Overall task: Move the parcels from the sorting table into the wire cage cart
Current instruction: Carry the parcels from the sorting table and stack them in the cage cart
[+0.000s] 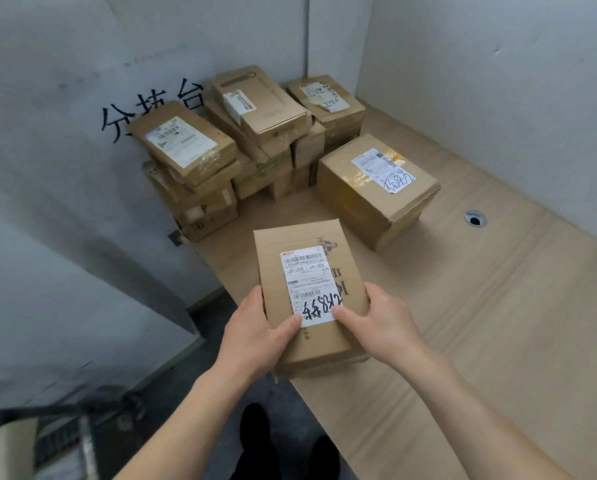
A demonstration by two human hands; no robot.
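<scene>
A flat brown cardboard parcel (304,251) with a white shipping label and black handwriting is held over the near edge of the sorting table (498,323). My left hand (255,337) grips its left side, thumb on the label. My right hand (383,320) grips its right side, thumb beside the label. A larger labelled box (370,199) stands on the table behind it. Several more parcels (255,133) are stacked in the far corner. A blurred dark wire frame (58,431), possibly the cage cart, shows at the bottom left.
Grey panels wall the table at the back and right; the left panel (65,202) carries black handwritten characters. A round metal-rimmed hole (475,219) sits in the cardboard-covered tabletop at right. Dark floor and my black shoes (255,431) lie below the table edge.
</scene>
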